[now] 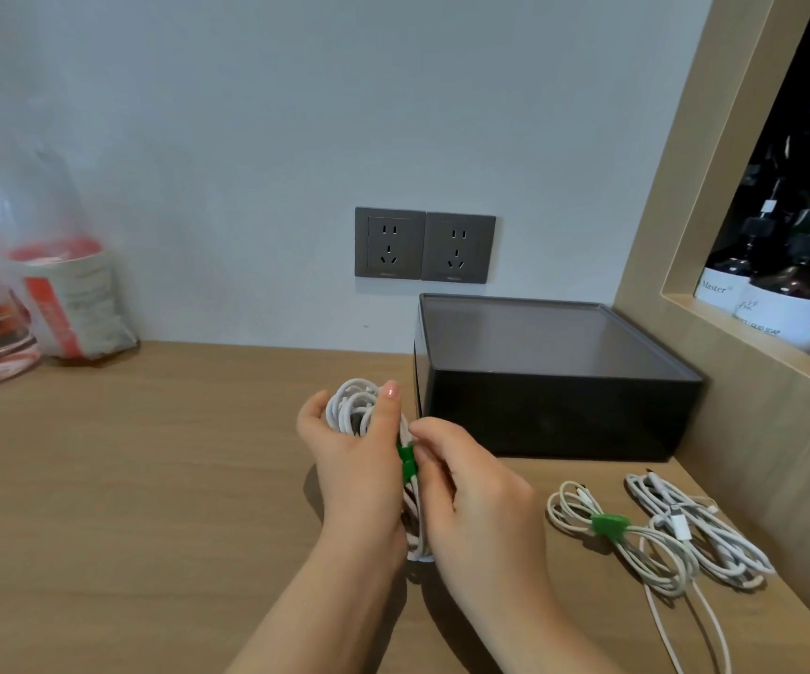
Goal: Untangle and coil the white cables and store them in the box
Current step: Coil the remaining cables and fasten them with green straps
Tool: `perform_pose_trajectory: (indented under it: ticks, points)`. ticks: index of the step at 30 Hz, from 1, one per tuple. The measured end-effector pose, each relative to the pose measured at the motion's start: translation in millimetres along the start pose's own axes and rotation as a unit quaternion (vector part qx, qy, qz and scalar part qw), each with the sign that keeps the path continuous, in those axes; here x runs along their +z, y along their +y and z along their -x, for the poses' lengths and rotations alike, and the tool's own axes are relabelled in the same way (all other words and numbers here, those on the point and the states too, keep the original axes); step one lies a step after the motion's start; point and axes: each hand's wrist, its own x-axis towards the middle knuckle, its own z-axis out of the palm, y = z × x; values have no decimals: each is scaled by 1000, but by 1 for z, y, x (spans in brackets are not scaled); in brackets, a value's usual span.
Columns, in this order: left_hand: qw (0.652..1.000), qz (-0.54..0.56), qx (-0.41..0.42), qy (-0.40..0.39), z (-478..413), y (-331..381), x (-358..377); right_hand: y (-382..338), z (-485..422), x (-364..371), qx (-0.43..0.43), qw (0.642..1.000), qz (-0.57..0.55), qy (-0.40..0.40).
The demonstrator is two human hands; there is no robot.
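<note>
- Between the two hands, just left of the box, a coil of white cable is held upright above the desk. The left hand is wrapped round it, with the thumb laid along its front. The right hand pinches at the green clip on the coil's waist.
- The clip looks only partly fastened. If the right hand's fingers slip off before it closes, the springy loops could fan out and the coil would need winding again.
- If the left hand eases its grip too early, the top loops, which already stand proud above the fingers, could spill over the thumb.
- Whether the clip takes in every strand is hidden by the fingers. A strand left outside would hang loose and snag later.
- The box appears to be shut by a flat lid, and both hands are busy. Lifting the lid one-handed may tip the coil or drop it.
- Two more bundles lie to the right, near the desk's front edge. The tied bundle has its own green clip, and the loose bundle touches it and shows none.
- Long tails run towards the front edge of the desk. I cannot tell which bundle they belong to. Lifting either one could drag the other along or knot the two together.
</note>
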Motion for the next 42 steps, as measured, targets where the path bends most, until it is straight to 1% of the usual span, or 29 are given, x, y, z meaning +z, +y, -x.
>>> perform_pose_trajectory:
  ticks: [2,5,7,9,10,12,13,16,18,19,22,24,26,28,30,32,34,36,39,40,42]
  points:
    - [997,51,-60,-7,-3,0,-3,-2,0,0,-7,999,38,-28]
    - [974,147,-161,-59,1,7,-7,1,1,0,-23,995,82,-54]
    - [960,175,-199,-95,4,12,-8,6,0,-2,-21,992,104,-65]
    - [950,184,-212,-137,5,15,-10,6,-3,-8,-3,988,117,-97]
    - [943,193,-218,-161,3,16,-11,7,-5,-11,25,987,98,-122]
    - [928,212,-219,-212,1,20,-15,11,-8,-18,112,976,1,-185]
    - [927,210,-218,-222,0,22,-17,15,-9,-20,142,970,-43,-193]
    - [924,173,-207,-271,1,25,-17,26,-8,-23,173,967,-100,-155]
    - [927,136,-184,-298,4,24,-14,29,-7,-24,192,963,-138,-129]
    - [934,98,-161,-303,5,20,-12,30,-7,-25,207,958,-165,-110]
    - [955,-54,-65,-285,8,12,-8,29,-8,-26,283,925,-244,-76]
    - [955,-119,-34,-268,8,9,-8,29,-7,-27,307,915,-248,-87]
    - [952,-167,-17,-255,6,7,-10,30,-6,-30,311,923,-198,-112]
    - [951,-193,-24,-239,5,6,-13,31,-4,-32,279,944,-72,-160]
    - [951,-216,-38,-220,5,3,-14,28,-4,-36,217,952,72,-201]
    - [944,-250,-32,-215,5,-1,-16,23,-4,-44,165,955,148,-196]
    - [933,-288,-4,-216,8,-4,-17,19,-5,-59,135,956,183,-186]
    - [918,-327,28,-224,10,-9,-18,21,-3,-79,138,948,218,-187]
    - [898,-370,49,-233,18,-11,-18,37,8,-108,190,910,282,-238]
    - [895,-373,43,-242,21,-12,-18,43,12,-114,216,901,275,-257]
    - [888,-375,33,-264,29,-11,-15,50,20,-116,262,901,230,-259]
